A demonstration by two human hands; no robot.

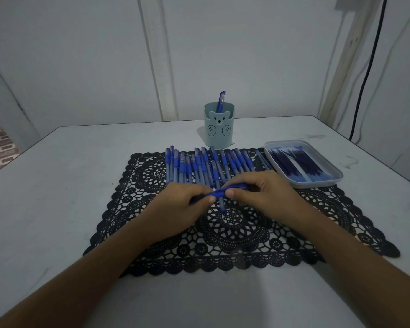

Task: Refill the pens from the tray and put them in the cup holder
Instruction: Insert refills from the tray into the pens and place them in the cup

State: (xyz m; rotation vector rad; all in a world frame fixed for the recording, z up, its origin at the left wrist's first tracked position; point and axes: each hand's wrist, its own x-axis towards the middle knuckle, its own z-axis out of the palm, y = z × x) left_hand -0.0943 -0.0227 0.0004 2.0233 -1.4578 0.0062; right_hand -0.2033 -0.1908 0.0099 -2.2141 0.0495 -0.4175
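Both my hands hold one blue pen (219,192) crosswise over the black lace mat. My left hand (182,204) grips its left end, and my right hand (260,192) pinches its right end between thumb and fingers. Behind them several blue pens (206,164) lie in a row on the mat. A pale cup holder (219,125) with a bear face stands at the back and has one blue pen (221,100) in it. A white tray (317,183) at the right holds several dark refills (294,163).
The black lace mat (234,235) covers the middle of a white table (57,185). Walls stand close behind the table, and a black cable (367,74) hangs at the back right. The table's left edge drops to a patterned floor.
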